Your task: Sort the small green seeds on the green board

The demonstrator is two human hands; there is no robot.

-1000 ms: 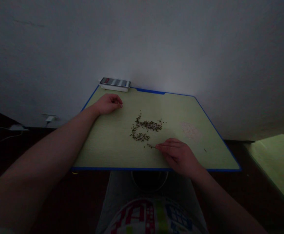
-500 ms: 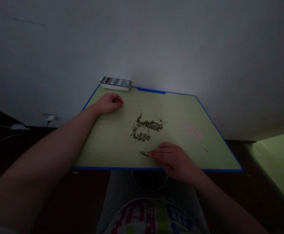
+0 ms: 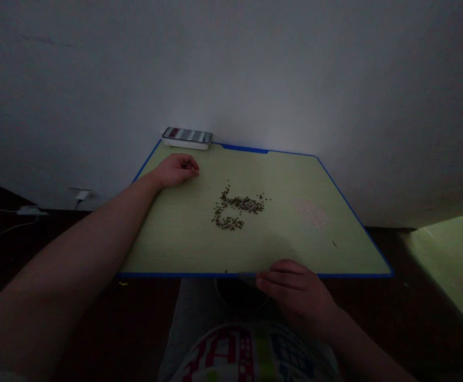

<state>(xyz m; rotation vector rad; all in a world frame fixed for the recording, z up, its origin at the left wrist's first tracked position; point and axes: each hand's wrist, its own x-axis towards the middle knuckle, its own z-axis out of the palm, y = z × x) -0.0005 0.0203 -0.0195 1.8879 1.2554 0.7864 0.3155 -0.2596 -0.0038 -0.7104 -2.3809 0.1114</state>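
Observation:
My left hand [image 3: 178,168] rests on the left of the pale yellow-green tabletop [image 3: 175,239], fingers loosely curled toward the thumb, with nothing visible in them. Pinched by my right hand [image 3: 297,289] is a small, thin, flat piece [image 3: 247,277], dim and partly hidden by the fingers. It lies at the near table edge, above a dark round container [image 3: 239,297] between the legs. One small dark grain [image 3: 226,271] sits by that edge. Mid-table, small dark grains [image 3: 244,204] are scattered in a rough curved heap. A flat patch of pale grains [image 3: 313,213] lies to their right.
A phone [image 3: 187,135] lies on a white box [image 3: 185,144] at the far left corner. Close to the right edge is a short thin dark sliver [image 3: 334,243]. The table has a blue rim [image 3: 155,275] and stands against a wall [image 3: 255,69]. A plugged-in charger [image 3: 80,195] is at left.
My right hand swept the flat piece left and then toward me to the near edge. The few grains below the heap left their place; one now sits at the edge. My left hand stayed still.

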